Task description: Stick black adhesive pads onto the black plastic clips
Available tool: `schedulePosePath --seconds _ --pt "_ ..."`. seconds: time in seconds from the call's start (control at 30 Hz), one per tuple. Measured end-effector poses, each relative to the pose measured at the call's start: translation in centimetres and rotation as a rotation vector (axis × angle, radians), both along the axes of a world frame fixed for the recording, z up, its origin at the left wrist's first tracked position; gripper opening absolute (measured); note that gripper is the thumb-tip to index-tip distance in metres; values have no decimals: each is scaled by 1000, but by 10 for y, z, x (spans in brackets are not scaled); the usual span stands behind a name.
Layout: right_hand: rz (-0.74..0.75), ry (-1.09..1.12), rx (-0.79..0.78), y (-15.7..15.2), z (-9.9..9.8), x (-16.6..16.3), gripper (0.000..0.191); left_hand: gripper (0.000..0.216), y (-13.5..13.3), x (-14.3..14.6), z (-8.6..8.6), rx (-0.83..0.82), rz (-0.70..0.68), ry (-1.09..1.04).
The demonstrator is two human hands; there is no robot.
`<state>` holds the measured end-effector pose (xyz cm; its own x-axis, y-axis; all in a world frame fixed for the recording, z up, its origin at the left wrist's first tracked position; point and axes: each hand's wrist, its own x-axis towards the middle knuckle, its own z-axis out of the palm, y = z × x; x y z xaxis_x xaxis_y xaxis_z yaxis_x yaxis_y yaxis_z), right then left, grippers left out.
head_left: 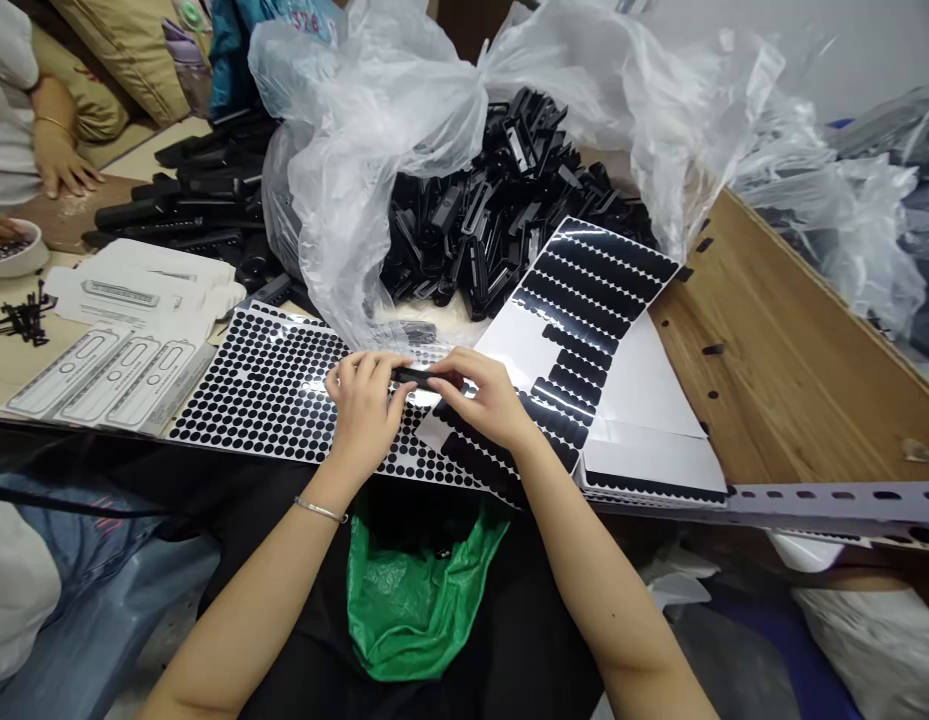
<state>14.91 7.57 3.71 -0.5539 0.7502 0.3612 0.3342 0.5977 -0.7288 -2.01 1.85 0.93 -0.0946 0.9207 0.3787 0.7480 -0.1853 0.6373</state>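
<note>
Between my two hands is a small black plastic part (417, 377), held level above the sticker sheets. My left hand (368, 400) pinches its left end. My right hand (483, 392) grips its right end, with thumb and fingers closed. Under my left hand lies a sheet of round black stickers (269, 385). Beneath my right wrist a second sheet with rows of black stickers (595, 300) slants up to the right, with some of its stickers gone. Behind my hands a heap of similar black parts (479, 220) spills from a clear plastic bag (389, 120).
A green bag (423, 610) hangs open at my lap. White printed boxes (108, 375) and black ties (21, 318) lie at left. A wooden board (801, 350) rises at right. Another person's hand (63, 165) rests at far left near a white bowl (18, 255).
</note>
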Motion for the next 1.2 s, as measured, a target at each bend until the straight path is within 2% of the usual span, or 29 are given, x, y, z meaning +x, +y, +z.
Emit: schedulePosePath --seconds 0.1,0.17,0.27,0.37,0.43,0.5,0.67,0.77,0.83,0.9,0.97,1.0,1.1,1.2 --pt "10 44 -110 -9 -5 9 21 11 2 -5 0 -111 -44 -61" --pt "37 -8 -147 -12 -10 18 43 10 5 -8 -2 -148 -68 -151" --pt "79 -264 -174 -16 -20 36 74 10 6 -10 -6 -192 -40 -348" --pt "91 -521 -171 -20 -27 57 88 11 7 -8 -10 -250 -55 -592" --pt "85 -595 -150 -21 -29 70 87 11 7 -6 -11 -266 -77 -717" --pt "65 -605 -149 -22 -27 84 76 11 7 -4 -11 -268 -96 -793" --pt "-93 -581 -188 -23 -13 119 49 11 5 0 -10 -286 -120 -840" --pt "-187 -507 -256 -24 -3 139 38 13 2 0 -11 -299 -127 -841" --pt "-197 -428 -329 -23 3 155 33 15 1 -2 -12 -305 -127 -842" --pt "-189 -372 -422 -23 8 173 32 16 1 -3 -12 -309 -122 -844" --pt "-245 -317 -473 -23 8 194 36 18 1 -3 -10 -319 -113 -849" --pt "-319 -274 -453 -23 7 204 39 19 1 -3 -9 -329 -113 -861" --pt "-560 -214 -245 -26 -1 228 45 23 0 -1 -4 -396 -150 -956" --pt "-655 -410 -139 -30 -9 241 44 27 -3 3 -1 -530 -205 -1088"
